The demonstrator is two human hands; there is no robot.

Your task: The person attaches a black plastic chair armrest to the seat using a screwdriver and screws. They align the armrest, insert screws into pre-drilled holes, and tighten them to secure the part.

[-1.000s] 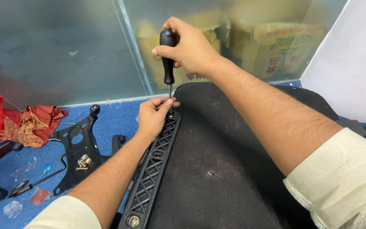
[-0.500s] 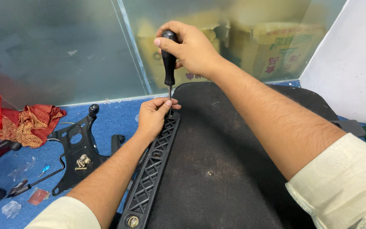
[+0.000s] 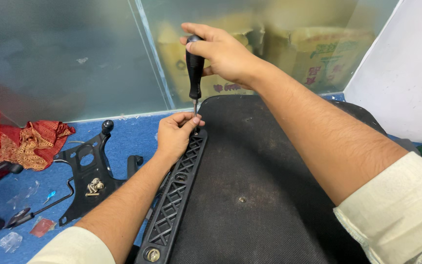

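Observation:
My right hand [image 3: 223, 51] grips the black handle of a screwdriver [image 3: 194, 66] held upright, its tip down at the far end of a black lattice plastic bracket [image 3: 174, 195]. My left hand [image 3: 174, 134] pinches around the screwdriver's shaft at the tip, resting on the bracket's far end. The bracket lies along the left edge of a black fabric chair seat underside [image 3: 269, 195]. A brass-coloured bolt [image 3: 153, 254] sits in the bracket's near end.
A black metal chair mechanism plate [image 3: 86, 168] with loose screws [image 3: 94, 187] lies on the blue floor at left. Red and orange cloth [image 3: 32, 144] sits further left. Frosted glass panels [image 3: 74, 54] and cardboard boxes [image 3: 328, 54] stand behind. A white panel [image 3: 406, 73] is at right.
My right hand has shifted its grip slightly on the screwdriver handle, as if turning it. My left hand stays at the tip.

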